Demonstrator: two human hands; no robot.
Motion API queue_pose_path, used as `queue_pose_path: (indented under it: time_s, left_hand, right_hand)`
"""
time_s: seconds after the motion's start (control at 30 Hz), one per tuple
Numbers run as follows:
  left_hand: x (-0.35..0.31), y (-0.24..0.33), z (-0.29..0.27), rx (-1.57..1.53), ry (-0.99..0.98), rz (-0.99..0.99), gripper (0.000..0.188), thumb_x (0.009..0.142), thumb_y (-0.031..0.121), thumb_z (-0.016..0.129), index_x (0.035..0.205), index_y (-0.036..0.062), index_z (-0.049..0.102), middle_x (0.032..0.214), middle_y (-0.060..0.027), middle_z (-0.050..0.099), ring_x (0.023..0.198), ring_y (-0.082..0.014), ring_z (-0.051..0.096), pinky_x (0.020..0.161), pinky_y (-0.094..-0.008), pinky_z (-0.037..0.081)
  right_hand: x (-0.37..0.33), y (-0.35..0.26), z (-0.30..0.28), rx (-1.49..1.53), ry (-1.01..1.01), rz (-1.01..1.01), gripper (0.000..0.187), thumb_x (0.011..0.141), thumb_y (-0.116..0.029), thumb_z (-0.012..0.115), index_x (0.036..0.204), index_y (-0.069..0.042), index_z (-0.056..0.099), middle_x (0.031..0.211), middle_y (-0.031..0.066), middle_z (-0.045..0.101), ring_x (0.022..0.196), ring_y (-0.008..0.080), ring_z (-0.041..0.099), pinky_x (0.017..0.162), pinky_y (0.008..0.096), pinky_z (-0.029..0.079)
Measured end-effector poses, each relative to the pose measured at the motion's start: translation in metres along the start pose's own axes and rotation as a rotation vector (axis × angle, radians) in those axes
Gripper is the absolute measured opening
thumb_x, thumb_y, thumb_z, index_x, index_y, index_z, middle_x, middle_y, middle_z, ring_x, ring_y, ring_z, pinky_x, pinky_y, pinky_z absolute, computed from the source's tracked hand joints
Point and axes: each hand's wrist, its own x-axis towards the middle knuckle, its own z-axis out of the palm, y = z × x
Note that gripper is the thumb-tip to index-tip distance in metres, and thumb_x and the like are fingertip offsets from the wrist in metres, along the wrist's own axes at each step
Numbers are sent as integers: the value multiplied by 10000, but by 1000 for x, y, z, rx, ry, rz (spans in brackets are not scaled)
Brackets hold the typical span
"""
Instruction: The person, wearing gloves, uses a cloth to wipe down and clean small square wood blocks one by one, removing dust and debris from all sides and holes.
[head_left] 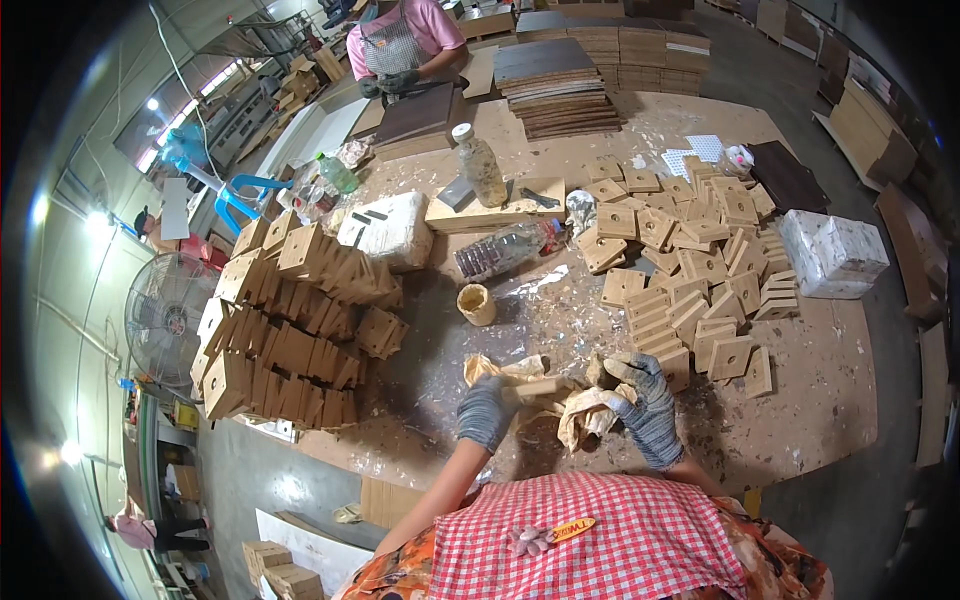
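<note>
My left hand (487,412), in a grey knit glove, is closed on the end of a small flat wooden block (540,388) held above the table. My right hand (650,408), gloved alike, curls its fingers and thumb around a stained cream rag (584,414) beside the block's other end. A brownish lump at its fingertips may be part of that rag; I cannot tell. Another crumpled cloth (482,368) lies just beyond my left hand. Farther off stands an open tan cup (476,304). Several drilled wooden blocks (704,264) are heaped at the right.
Stacked blocks (290,330) rise at the left. A plastic bottle (505,250) lies mid-table; another bottle (480,165) stands on a board (540,205). Wrapped bundles (832,254) sit at the right edge. Across the table, a gloved person (405,50) works by dark panels (425,115).
</note>
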Motion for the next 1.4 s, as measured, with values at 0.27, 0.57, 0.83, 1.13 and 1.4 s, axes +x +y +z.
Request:
queue_pose_path:
  time_s: [0.27, 0.57, 0.83, 1.13, 1.4]
  left_hand:
    - [0, 19, -17, -1184, -197, -150, 348, 809, 296, 718, 955, -9, 636, 911, -92, 654, 779, -152, 624, 678, -272, 514]
    - [-32, 51, -48, -1347, -335, -194, 562, 802, 353, 708, 1196, -15, 550, 994, -90, 638, 816, -173, 622, 740, -291, 522]
    - [-31, 39, -47, -1405, -283, -304, 345, 833, 251, 684, 1080, 27, 596, 938, -53, 630, 832, -165, 625, 705, -286, 539]
    - [-17, 1, -21, -1636, -262, -338, 392, 801, 73, 662, 1149, -30, 513, 1042, -123, 605, 964, -263, 611, 816, -372, 552]
    - [-27, -26, -19, -1695, -272, -462, 425, 823, 76, 639, 1214, 28, 479, 1069, -115, 583, 1018, -290, 586, 853, -461, 533]
  right_hand:
    - [1, 3, 1, 28, 36, -7, 361, 781, -128, 702, 1128, -72, 620, 1147, 69, 503, 1080, 203, 509, 937, 309, 421]
    - [4, 12, 1, 21, 72, -6, 363, 786, -100, 692, 1135, -54, 604, 1145, 77, 521, 1067, 204, 523, 929, 311, 428]
    - [4, 5, 0, 36, 76, -15, 367, 789, -109, 693, 1141, -53, 602, 1145, 77, 518, 1070, 207, 521, 923, 314, 432]
    - [20, 39, 10, -451, -59, -108, 377, 795, -150, 640, 1163, -81, 606, 1150, 135, 498, 1112, 297, 467, 993, 374, 362]
    - [25, 38, 8, -891, -559, -56, 575, 762, -514, 590, 1167, -106, 619, 1352, 137, 420, 1267, 319, 334, 1093, 452, 188]
